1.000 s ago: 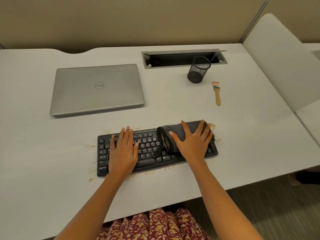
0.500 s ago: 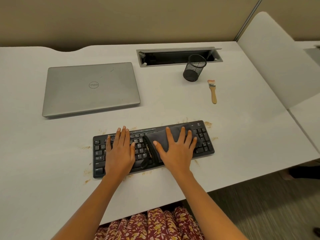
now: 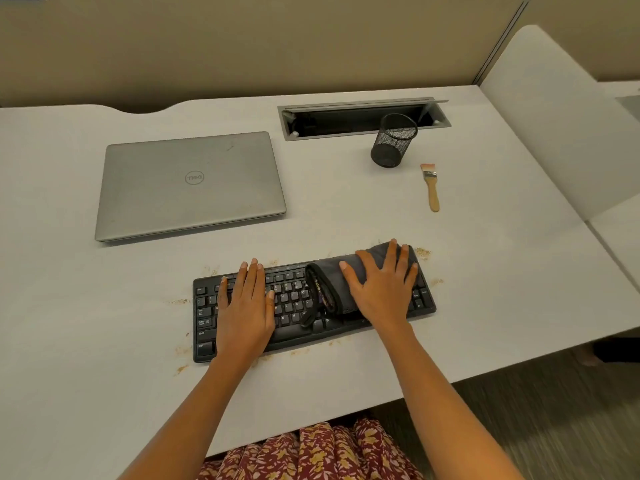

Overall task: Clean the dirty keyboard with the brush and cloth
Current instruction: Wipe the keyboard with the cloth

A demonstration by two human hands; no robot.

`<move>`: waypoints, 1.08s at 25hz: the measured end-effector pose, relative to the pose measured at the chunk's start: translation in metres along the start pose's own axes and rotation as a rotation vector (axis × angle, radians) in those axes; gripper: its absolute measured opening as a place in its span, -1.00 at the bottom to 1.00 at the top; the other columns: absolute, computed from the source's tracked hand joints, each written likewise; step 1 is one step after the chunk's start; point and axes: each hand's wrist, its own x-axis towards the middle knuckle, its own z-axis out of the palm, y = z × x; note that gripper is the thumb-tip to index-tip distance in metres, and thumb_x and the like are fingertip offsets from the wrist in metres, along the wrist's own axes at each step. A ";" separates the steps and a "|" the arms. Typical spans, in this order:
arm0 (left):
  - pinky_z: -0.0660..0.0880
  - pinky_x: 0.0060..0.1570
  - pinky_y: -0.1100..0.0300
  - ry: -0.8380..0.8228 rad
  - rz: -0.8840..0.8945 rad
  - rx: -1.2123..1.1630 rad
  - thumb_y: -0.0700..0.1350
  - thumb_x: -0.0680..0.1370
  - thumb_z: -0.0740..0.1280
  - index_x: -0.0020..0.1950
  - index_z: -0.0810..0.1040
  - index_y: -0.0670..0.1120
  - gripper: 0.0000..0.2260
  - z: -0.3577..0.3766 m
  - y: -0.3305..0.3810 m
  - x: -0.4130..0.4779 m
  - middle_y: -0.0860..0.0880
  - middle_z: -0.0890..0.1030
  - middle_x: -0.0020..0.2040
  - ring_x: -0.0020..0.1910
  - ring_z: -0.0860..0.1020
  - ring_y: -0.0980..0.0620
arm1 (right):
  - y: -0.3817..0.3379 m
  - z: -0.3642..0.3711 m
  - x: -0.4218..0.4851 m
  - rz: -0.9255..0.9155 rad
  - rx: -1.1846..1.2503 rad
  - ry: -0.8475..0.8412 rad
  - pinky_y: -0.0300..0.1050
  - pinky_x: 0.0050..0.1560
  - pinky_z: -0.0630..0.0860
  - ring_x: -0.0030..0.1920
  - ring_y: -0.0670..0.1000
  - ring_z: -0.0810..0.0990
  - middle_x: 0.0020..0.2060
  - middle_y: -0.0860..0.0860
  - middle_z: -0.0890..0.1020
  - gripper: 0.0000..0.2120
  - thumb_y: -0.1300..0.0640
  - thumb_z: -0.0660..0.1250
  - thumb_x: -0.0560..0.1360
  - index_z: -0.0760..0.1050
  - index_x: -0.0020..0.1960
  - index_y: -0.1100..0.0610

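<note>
A black keyboard (image 3: 294, 306) lies near the desk's front edge, with brown crumbs scattered around it. My left hand (image 3: 244, 306) lies flat on its left half, fingers straight. My right hand (image 3: 382, 289) presses a folded dark grey cloth (image 3: 332, 285) onto the keyboard's right half, fingers spread and straight. A small brush (image 3: 431, 185) with a wooden handle lies on the desk beyond the keyboard, to the right, apart from both hands.
A closed silver laptop (image 3: 190, 185) sits at the back left. A black mesh pen cup (image 3: 393, 140) stands in front of an open cable tray (image 3: 360, 117). A white divider panel (image 3: 554, 133) rises on the right. Brown crumbs (image 3: 423, 251) lie off the keyboard's far right corner.
My right hand has slid the cloth to the right along the keyboard, after a slide to the left before that. My left hand stays flat on the left half.
</note>
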 end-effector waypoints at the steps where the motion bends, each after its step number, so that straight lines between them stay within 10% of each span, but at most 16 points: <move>1: -0.04 0.54 -0.12 -0.006 -0.002 0.003 0.09 0.65 -0.18 0.60 0.08 -0.12 -0.44 0.000 0.000 0.000 -0.04 0.11 0.60 0.59 0.00 0.01 | 0.007 -0.002 0.003 0.021 -0.008 0.008 0.31 0.48 -0.04 0.54 0.25 -0.02 0.55 0.18 0.10 -0.40 -0.45 -0.06 0.51 0.38 0.39 -0.20; 15: -0.04 0.54 -0.12 0.004 0.001 0.008 0.08 0.66 -0.17 0.60 0.08 -0.12 -0.45 0.000 0.001 0.000 -0.05 0.12 0.60 0.59 0.00 0.01 | -0.050 0.002 -0.018 -0.035 -0.019 0.000 0.26 0.49 0.04 0.52 0.16 0.16 0.49 0.17 0.29 -0.09 -0.46 -0.08 0.49 0.18 0.53 0.24; 27: -0.04 0.54 -0.12 0.005 0.000 -0.001 0.09 0.65 -0.18 0.60 0.10 -0.12 -0.44 0.000 0.001 0.000 -0.05 0.13 0.60 0.59 0.02 0.01 | 0.013 -0.012 0.006 0.114 -0.003 -0.021 0.31 0.45 0.11 0.51 0.19 0.15 0.50 0.17 0.24 0.02 -0.60 0.00 0.34 0.22 0.49 0.15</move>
